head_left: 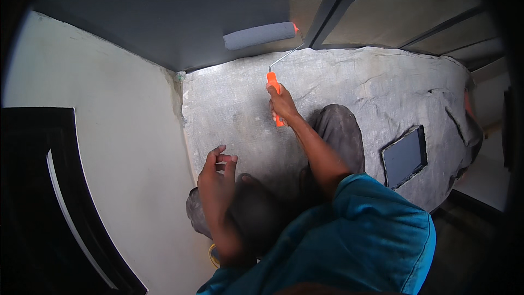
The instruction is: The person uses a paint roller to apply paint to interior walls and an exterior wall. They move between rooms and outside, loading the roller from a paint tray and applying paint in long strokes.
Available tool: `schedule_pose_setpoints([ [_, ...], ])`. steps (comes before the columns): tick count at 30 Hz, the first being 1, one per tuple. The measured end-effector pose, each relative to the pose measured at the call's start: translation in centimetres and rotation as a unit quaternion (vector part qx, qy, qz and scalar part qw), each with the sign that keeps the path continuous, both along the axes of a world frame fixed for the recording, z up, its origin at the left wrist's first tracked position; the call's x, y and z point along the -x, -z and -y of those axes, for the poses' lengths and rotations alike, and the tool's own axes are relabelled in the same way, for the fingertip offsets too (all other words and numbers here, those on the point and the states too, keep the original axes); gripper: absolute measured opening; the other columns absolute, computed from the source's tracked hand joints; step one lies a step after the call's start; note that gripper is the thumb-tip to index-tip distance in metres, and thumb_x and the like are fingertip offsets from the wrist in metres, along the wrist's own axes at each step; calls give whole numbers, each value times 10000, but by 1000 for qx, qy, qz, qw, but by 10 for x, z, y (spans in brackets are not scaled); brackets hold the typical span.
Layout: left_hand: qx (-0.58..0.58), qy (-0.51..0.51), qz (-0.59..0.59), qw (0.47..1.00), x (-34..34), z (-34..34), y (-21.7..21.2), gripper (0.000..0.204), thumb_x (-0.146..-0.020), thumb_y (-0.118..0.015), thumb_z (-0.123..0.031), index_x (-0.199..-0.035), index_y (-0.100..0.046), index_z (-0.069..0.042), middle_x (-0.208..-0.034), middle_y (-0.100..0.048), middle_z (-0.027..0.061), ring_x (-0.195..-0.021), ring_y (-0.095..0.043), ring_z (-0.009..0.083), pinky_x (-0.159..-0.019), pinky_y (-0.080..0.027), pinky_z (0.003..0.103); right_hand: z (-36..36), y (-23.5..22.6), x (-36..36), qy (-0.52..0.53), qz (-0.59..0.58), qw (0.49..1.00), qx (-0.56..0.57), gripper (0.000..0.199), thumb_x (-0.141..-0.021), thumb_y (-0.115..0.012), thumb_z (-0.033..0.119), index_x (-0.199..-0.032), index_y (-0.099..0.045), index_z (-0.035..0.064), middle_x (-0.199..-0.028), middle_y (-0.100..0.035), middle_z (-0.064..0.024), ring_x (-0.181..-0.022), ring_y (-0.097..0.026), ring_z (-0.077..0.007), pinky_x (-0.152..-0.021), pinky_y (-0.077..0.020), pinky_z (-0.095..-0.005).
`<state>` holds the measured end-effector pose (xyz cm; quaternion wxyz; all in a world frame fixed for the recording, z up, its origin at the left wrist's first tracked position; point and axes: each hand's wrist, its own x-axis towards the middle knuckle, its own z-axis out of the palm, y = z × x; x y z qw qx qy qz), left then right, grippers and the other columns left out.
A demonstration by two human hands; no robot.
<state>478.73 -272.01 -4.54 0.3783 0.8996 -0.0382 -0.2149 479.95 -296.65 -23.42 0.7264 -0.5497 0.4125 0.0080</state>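
My right hand (283, 106) is wrapped round the orange handle of a paint roller (259, 35). The roller's long sleeve is coated in grey paint and lies against the dark grey part of the wall (164, 8), close to its lower edge. A thin bent wire frame joins sleeve and handle. Above my left knee, my left hand (218, 172) is raised with its fingers partly curled and apart, holding nothing. To the right of my right knee, a paint tray (404, 157) with grey paint rests on the covered floor.
A crumpled pale grey drop sheet (234, 95) spreads over the floor up to the wall. Lighter wall panels (404, 11) with dark grey bands stand to the right. At left rises a white wall (117, 109) beside a dark door (33, 202). Something yellow (213, 254) shows behind my left forearm.
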Motion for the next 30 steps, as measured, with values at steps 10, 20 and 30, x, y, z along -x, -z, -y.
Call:
schedule_pose_setpoints([
  [10,9,-2,-1,1000,10,2,-7,356,-937,-741,-182,-1264,-675,-57,-931,-725,40,-789,-653,146,-749,-529,302,45,90,-10,3,-91,994,-67,380,-1028,-560,505,-992,-468,139,-683,-471,4,-461,-433,-118,-417,-426,-341],
  [20,-19,-13,8,1000,0,9,-3,340,-944,-722,-211,-1247,-680,-60,-944,-730,59,-787,-656,171,-753,-527,333,34,-5,12,12,-39,999,-34,403,-1048,-523,513,-1043,-462,115,-681,-464,-1,-454,-437,-104,-395,-417,-316],
  [30,15,-26,37,999,-1,14,-3,320,-959,-712,-190,-1237,-674,-35,-913,-717,45,-748,-607,133,-672,-487,274,37,-125,24,-6,69,988,141,505,-1088,-413,487,-1275,-498,26,-688,-569,-59,-593,-589,-182,-623,-480,-398],
])
